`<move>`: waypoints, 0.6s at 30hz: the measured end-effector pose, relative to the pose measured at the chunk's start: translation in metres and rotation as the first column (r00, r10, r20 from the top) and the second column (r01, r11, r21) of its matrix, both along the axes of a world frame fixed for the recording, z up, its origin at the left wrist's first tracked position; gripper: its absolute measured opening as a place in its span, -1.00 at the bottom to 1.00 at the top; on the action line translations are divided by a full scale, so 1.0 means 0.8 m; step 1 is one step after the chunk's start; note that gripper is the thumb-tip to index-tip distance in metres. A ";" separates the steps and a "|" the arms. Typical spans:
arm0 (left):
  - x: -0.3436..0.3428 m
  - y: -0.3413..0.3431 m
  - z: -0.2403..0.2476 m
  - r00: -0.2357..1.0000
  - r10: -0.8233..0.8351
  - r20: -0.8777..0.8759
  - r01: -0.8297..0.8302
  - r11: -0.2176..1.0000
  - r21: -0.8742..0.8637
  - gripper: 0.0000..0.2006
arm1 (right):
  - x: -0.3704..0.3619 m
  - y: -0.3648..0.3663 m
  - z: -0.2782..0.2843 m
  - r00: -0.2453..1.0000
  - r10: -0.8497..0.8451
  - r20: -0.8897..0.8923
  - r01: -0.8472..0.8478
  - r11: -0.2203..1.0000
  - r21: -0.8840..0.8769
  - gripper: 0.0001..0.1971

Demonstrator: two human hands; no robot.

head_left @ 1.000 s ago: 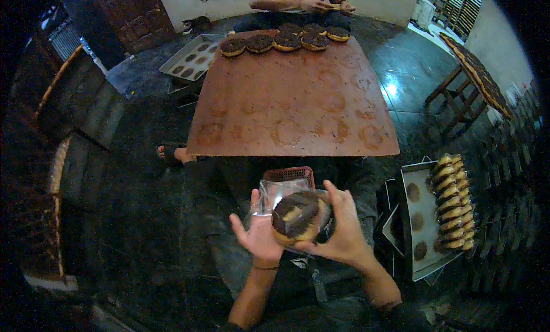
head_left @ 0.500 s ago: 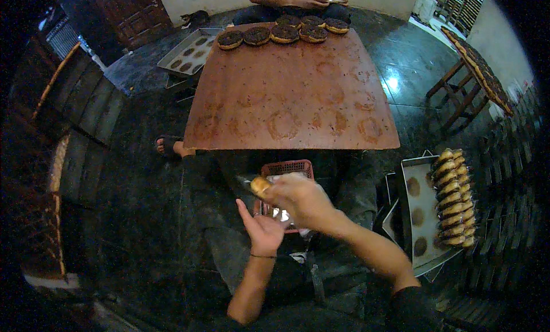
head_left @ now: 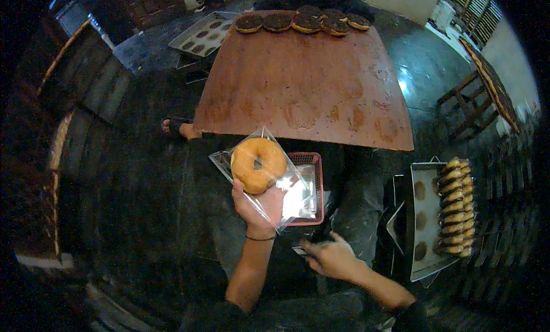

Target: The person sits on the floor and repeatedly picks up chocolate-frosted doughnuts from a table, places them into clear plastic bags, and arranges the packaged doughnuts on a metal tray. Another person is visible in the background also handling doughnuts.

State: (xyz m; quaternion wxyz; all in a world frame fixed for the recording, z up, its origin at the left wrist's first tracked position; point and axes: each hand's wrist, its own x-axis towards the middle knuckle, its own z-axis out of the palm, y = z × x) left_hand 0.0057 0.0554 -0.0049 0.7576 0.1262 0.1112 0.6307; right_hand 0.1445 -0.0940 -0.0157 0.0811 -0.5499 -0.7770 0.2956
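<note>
Far left, beyond the worktop's side edge: metal tray (head_left: 197, 44) on the floor side, sandaled foot (head_left: 175, 127) nearer me. Left hand (head_left: 255, 205) has a ring donut (head_left: 259, 170) gripped in a clear bag (head_left: 289, 203), plain golden side showing, raised just short of the worktop (head_left: 309, 85); bag tip overlaps its near edge in view, can't tell about contact. Red basket (head_left: 319, 189) sits just right of the bag, so the tight side is there; floor to the left gives my left elbow room. Ring-stained surface runs from the near edge to the donuts at the far one. Right hand (head_left: 335, 257) is low over my lap by a small pale item (head_left: 299, 250), blurred, can't tell if it's holding anything; well apart from the right tray (head_left: 424, 214). Counts: one donut in hand, one basket, seven chocolate-topped donuts (head_left: 305, 24) on the worktop, two trays, one packed donut stack (head_left: 456, 209) along the right tray's outer edge, pieces overlap too much to count.
</note>
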 end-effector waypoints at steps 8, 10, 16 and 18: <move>-0.001 -0.021 0.006 0.995 -0.073 0.062 0.075 0.997 -0.034 -0.20 | -0.036 0.062 0.068 0.917 -0.030 -0.397 0.189 0.910 0.368 -0.72; -0.001 -0.025 0.013 0.991 -0.073 0.111 0.075 0.997 -0.014 -0.28 | -0.049 0.069 0.053 0.941 0.014 -0.337 0.142 0.890 0.433 -0.77; -0.005 -0.029 0.023 0.988 0.020 -0.154 -0.049 0.982 -0.183 -0.39 | -0.056 0.071 0.055 0.955 0.033 -0.294 0.083 0.925 0.372 -0.85; -0.014 -0.031 0.017 0.997 -0.018 -0.072 0.001 0.976 -0.216 -0.44 | -0.044 0.073 0.070 0.934 0.201 -0.297 -0.084 0.927 0.365 -0.87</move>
